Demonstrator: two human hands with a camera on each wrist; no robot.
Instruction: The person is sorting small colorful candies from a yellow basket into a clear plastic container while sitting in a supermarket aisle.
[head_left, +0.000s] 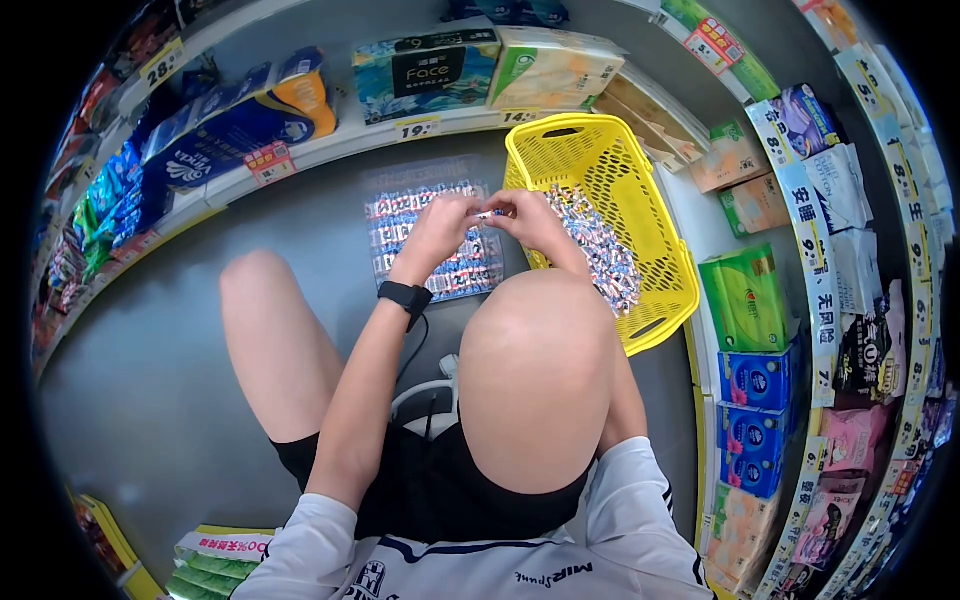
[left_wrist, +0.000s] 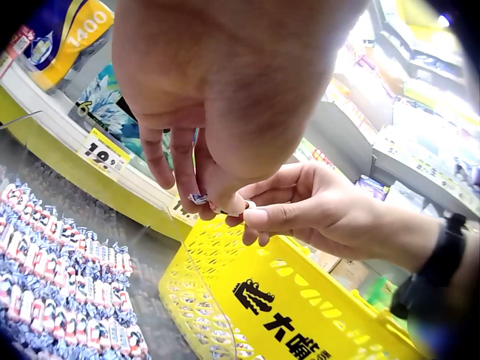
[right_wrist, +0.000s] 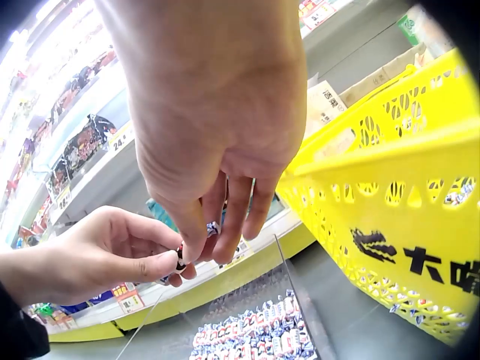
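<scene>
A small wrapped candy point(left_wrist: 199, 199) is pinched between the fingertips of both hands, mostly hidden by them. The left hand point(head_left: 437, 235) holds it from the left and the right hand point(head_left: 538, 222) from the right, their fingertips close together. Below the hands lie rows of wrapped candies point(head_left: 390, 235) in blue, white and red, packed side by side; the right wrist view shows a clear upright edge beside these rows point(right_wrist: 255, 330). Right of them stands a yellow basket point(head_left: 665, 220), with a heap of loose wrapped candies point(head_left: 600, 245) inside.
Shelves with tissue packs point(head_left: 430, 75) and price tags curve along the back. More shelves stand at the right, with green point(head_left: 745, 300) and blue packs point(head_left: 752, 380). The person's bare knees point(head_left: 540, 330) are bent on either side of the forearms. Grey floor point(head_left: 150, 330) lies at the left.
</scene>
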